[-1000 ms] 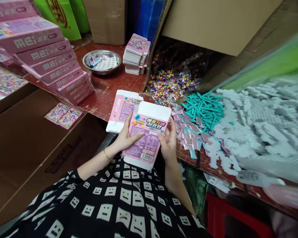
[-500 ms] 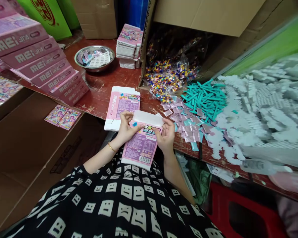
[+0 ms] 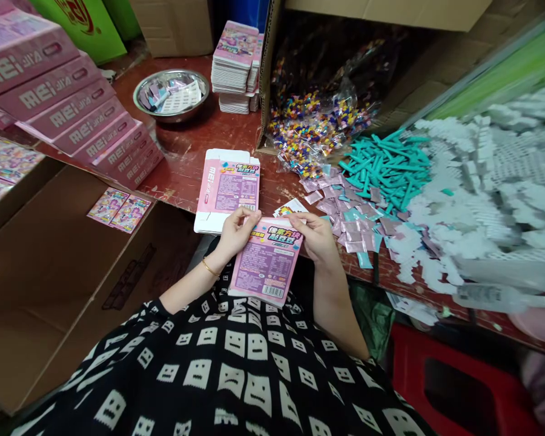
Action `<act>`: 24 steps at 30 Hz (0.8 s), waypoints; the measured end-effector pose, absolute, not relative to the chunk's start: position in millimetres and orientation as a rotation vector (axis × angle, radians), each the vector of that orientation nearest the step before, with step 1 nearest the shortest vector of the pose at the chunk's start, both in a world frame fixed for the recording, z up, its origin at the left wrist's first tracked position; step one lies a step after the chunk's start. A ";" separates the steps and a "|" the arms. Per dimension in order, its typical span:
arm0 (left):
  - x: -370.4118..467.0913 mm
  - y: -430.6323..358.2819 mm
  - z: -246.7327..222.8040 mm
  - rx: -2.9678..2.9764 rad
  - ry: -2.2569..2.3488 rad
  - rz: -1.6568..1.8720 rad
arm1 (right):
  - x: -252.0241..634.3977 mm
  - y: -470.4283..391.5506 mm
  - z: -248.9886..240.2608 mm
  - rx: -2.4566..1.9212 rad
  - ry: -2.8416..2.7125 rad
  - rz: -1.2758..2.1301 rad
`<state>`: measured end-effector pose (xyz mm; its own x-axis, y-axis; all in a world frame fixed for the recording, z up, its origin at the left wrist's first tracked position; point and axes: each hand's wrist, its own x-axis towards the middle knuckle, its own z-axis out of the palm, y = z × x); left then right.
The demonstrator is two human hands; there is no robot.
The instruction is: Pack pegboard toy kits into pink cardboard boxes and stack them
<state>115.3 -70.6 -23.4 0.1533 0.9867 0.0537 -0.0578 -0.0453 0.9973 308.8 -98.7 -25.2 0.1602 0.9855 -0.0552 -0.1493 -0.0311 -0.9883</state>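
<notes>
A pink and purple cardboard box (image 3: 267,266), printed side up with a barcode near its bottom, is held over my lap. My left hand (image 3: 238,233) grips its upper left corner, with a gold bracelet on the wrist. My right hand (image 3: 317,237) pinches the upper right corner. The white flap at its top no longer shows. Just beyond my left hand lies a stack of flat, unfolded pink boxes (image 3: 229,188) on the table edge. A small colourful printed card (image 3: 290,208) lies behind the held box.
On the red table (image 3: 181,151) stand a metal bowl (image 3: 170,112) and stacked cards (image 3: 232,60). Bagged coloured beads (image 3: 309,127), teal sticks (image 3: 386,169), small sachets (image 3: 354,224) and white pieces (image 3: 504,194) spread rightward. Pink boxes (image 3: 72,103) are piled left above a carton (image 3: 36,272).
The white top flap has been folded down out of sight, and both hands now hold the top corners. The view has shifted slightly, and the printed card behind the box has come into sight.
</notes>
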 end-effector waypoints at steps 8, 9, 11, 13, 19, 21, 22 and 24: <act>118.7 -67.4 -23.3 1.486 0.995 1.246 | 324.2 -117.8 -16.7 -1.135 -1.303 1.163; 116.4 -64.0 -20.7 1.456 1.029 1.289 | 326.5 -123.2 -15.8 -1.131 -1.276 1.201; 109.2 -57.2 -16.5 1.345 1.141 1.429 | 331.9 -135.6 -15.8 -1.136 -1.218 1.313; 99.8 -52.0 -14.4 1.255 1.224 1.550 | 338.1 -147.5 -17.8 -1.166 -1.173 1.404; 81.6 -51.0 6.6 1.901 1.059 1.522 | 348.3 -149.8 -19.5 -1.267 -0.790 0.830; 83.1 -58.5 25.0 2.267 1.065 1.393 | 346.6 -145.7 -9.1 -1.207 -0.769 0.703; 85.0 -63.9 34.2 2.435 1.028 1.299 | 345.0 -145.2 -1.0 -1.153 -0.860 0.718; 90.0 -76.7 47.7 2.689 0.816 1.095 | 340.2 -147.3 17.9 -1.000 -1.166 0.856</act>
<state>90.0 -76.7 47.7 0.5914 0.5261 0.6111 0.4349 -0.8463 0.3076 340.2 -147.3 17.9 0.1966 0.9257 0.3232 -0.0309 0.3354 -0.9416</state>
